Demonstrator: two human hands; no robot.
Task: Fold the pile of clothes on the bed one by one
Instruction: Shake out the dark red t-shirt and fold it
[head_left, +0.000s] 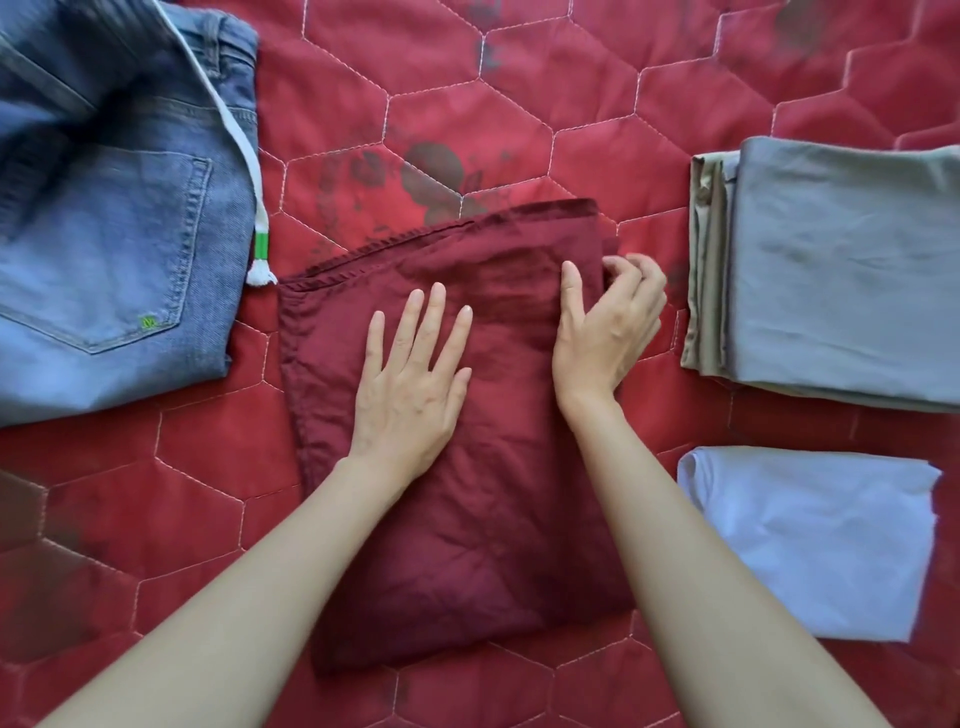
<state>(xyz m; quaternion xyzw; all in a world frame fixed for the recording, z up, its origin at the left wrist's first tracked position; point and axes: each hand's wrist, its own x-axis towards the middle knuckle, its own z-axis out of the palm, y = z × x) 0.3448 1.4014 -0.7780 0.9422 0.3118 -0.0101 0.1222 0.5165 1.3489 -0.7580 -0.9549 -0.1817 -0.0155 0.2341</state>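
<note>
Red quilt (519, 78) with hexagon stitching covers the bed, dark floral print faintly visible near centre. Jeans (119, 218) top left, back pocket up, a white cord (244, 171) with green band lying along their right edge. Grey stack (841, 270) top right, folded, khaki layer showing at its left side. Maroon cloth (467, 493) centre, folded into a long panel, stitched hem at the far-left edge. White piece (821, 540) lower right, folded, apart from the grey stack. Left hand (410, 384) flat on the maroon cloth, fingers straight and spread, pressing. Right hand (608, 322) at the cloth's far-right corner, fingers curled, looks like pinching the edge, though blur hides the contact.
</note>
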